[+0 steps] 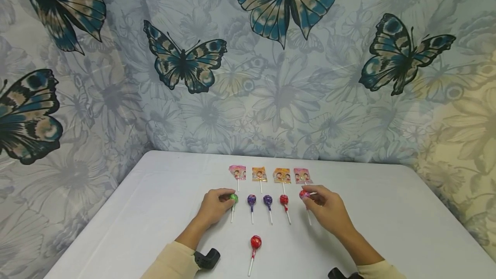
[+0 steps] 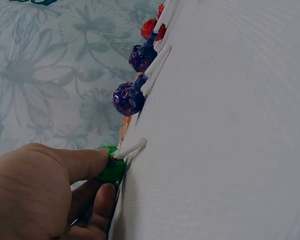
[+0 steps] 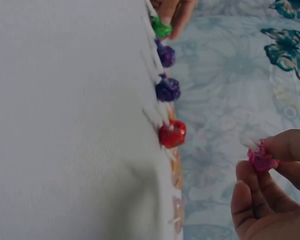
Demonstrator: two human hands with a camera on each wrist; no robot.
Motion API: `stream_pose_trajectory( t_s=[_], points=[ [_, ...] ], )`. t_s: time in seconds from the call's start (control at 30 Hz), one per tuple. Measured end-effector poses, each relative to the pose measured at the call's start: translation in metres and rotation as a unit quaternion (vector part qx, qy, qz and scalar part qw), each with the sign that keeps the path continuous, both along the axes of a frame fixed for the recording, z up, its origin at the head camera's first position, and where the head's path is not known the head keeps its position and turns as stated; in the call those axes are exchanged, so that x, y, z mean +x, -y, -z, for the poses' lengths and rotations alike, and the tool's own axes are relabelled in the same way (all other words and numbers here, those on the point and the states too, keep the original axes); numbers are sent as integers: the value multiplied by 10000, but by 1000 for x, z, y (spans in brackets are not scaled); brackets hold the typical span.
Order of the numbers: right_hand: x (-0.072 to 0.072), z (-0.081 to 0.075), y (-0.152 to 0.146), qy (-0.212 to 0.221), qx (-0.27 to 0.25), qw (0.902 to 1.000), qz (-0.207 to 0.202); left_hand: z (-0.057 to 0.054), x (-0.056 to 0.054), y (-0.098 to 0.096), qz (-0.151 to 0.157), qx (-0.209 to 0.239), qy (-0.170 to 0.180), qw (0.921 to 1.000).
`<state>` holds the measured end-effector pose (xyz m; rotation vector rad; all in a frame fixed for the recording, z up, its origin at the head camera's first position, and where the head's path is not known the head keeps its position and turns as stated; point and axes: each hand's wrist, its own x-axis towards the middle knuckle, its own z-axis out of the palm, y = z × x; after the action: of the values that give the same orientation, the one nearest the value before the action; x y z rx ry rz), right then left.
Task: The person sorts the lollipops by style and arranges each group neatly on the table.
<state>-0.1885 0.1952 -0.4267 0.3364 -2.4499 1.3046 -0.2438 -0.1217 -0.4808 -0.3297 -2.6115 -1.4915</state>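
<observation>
My left hand [image 1: 214, 206] pinches the wrapped head of a green lollipop [image 1: 234, 198] at the left end of a row, its white stick pointing toward me. In the left wrist view, thumb and fingers sit on either side of the green wrapper [image 2: 111, 167]. At the row's right end my right hand [image 1: 329, 210] pinches a pink-red lollipop [image 1: 304, 194] by its head; the right wrist view shows this pink wrapper [image 3: 262, 159] held up off the table. Between the hands lie two purple lollipops [image 1: 252, 200] [image 1: 268, 200] and a red lollipop [image 1: 284, 200].
Behind the row lie several flat-packed lollipops, pink [image 1: 238, 172] and orange [image 1: 259, 174], sticks toward me. Another red lollipop [image 1: 255, 241] lies nearer, at front centre. The white table [image 1: 155, 201] meets a butterfly-patterned cloth [image 1: 279, 111] at its back edge.
</observation>
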Motion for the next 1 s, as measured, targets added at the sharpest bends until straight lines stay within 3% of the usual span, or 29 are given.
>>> stream_pose_trajectory(
  t_s=[0.4,1.0],
  points=[
    [-23,9,-3,487,372,9980,163,1,0,0,-45,-49,-10,10000],
    [-39,25,-1,1306,889,9860,530,2,-1,0,-35,-40,-11,10000]
  ],
)
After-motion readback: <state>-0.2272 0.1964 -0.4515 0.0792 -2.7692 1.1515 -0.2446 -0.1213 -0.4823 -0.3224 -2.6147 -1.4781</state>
